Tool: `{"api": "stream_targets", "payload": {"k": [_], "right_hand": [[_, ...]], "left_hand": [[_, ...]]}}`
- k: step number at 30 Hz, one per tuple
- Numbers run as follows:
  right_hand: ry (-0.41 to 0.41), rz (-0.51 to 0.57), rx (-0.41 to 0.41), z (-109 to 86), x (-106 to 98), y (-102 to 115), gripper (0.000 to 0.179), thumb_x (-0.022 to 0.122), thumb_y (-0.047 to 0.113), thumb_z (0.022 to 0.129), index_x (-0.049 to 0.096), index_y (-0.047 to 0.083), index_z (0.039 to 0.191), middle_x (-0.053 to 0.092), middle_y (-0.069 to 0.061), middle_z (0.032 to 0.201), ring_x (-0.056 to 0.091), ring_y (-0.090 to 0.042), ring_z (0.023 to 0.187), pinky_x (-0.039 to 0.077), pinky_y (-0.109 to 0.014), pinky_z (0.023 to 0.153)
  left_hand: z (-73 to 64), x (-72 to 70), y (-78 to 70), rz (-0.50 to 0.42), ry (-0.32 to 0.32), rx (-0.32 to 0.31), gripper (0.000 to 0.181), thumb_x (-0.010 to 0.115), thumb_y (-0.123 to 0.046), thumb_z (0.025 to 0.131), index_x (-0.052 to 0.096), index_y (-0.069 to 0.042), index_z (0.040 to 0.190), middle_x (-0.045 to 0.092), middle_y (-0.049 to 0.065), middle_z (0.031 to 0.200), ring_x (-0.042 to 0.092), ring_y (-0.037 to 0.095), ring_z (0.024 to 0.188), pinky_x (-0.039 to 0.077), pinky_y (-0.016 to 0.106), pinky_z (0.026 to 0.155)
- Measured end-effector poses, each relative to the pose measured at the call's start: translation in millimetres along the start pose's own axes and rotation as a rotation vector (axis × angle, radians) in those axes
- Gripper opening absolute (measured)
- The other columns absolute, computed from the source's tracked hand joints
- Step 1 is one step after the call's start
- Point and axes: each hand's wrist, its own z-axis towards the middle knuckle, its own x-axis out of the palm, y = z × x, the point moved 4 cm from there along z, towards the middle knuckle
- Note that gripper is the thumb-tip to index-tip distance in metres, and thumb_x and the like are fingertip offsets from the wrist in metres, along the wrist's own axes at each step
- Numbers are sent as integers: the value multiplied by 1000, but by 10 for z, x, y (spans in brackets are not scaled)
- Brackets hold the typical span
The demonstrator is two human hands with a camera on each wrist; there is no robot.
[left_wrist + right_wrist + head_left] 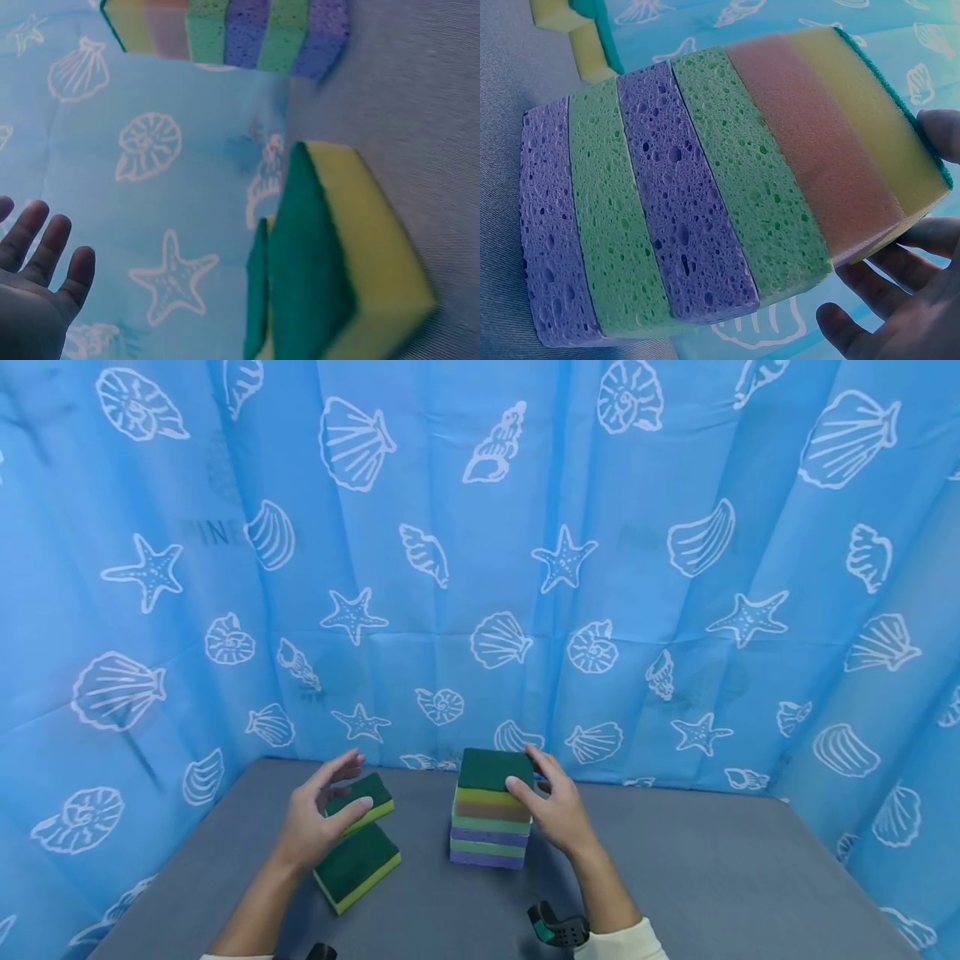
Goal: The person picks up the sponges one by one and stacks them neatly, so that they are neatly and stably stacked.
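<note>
A stack of several sponges (489,835) stands upright on the grey table, with porous purple and green ones alternating below a pinkish one (810,127). On top lies a yellow sponge with a dark green scouring side (491,768) facing up. My right hand (561,810) holds this top sponge at its right end, thumb on the green face and fingers along the side. To the left, my left hand (318,814) hovers with spread fingers above two more yellow-and-green sponges. The nearer sponge (358,864) lies in full view; the farther sponge (375,789) is partly hidden behind the hand.
A blue curtain (450,568) with white shells and starfish hangs behind and around the grey-covered table (697,868). A black wrist strap (558,927) shows beside the right wrist.
</note>
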Motion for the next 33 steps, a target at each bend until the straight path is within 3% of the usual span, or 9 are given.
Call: {"api": "stream_targets", "payload": {"k": [5,12,15,21,28,33], "right_hand": [[1,-4,21,-3,3,16,62,63,22,95,37,1,147,42,-19,143,41,-36,128,33,-57,101],[7,-3,55,-83,-26,323,59,62,14,95,37,-7,144,43,-25,139,42,-42,125,33,-59,100],[0,-4,52,-47,-13,194,61,63,18,95,37,-4,146,43,-23,139,43,-40,125,33,-59,100],[3,-5,32,7,11,1,64,64,26,94,37,1,147,44,-18,141,43,-36,126,34,-57,100],[-2,3,26,-1,-1,-3,64,64,27,94,38,3,147,45,-17,139,43,-36,126,32,-58,101],[0,-8,19,7,6,4,64,64,26,95,37,1,147,45,-17,139,43,-36,126,33,-59,100]], "left_hand": [[-172,-59,60,9,-30,-68,52,66,-1,89,48,-1,138,55,12,130,53,16,114,45,23,85],[-417,-144,178,0,-127,-207,49,68,-3,89,52,-1,135,58,14,125,55,7,107,48,26,82],[-499,-173,245,38,-146,-300,50,69,-8,90,51,-1,136,58,14,126,53,5,106,48,29,84],[-661,-206,410,55,-124,-532,58,69,-23,92,45,-2,140,49,18,138,45,24,123,42,33,90],[-752,-217,526,-9,-114,-592,62,69,-25,91,42,-1,142,42,22,142,38,33,128,37,46,97],[-822,-192,620,6,-40,-684,66,68,-26,92,37,0,145,37,26,144,33,41,130,36,51,99]]}}
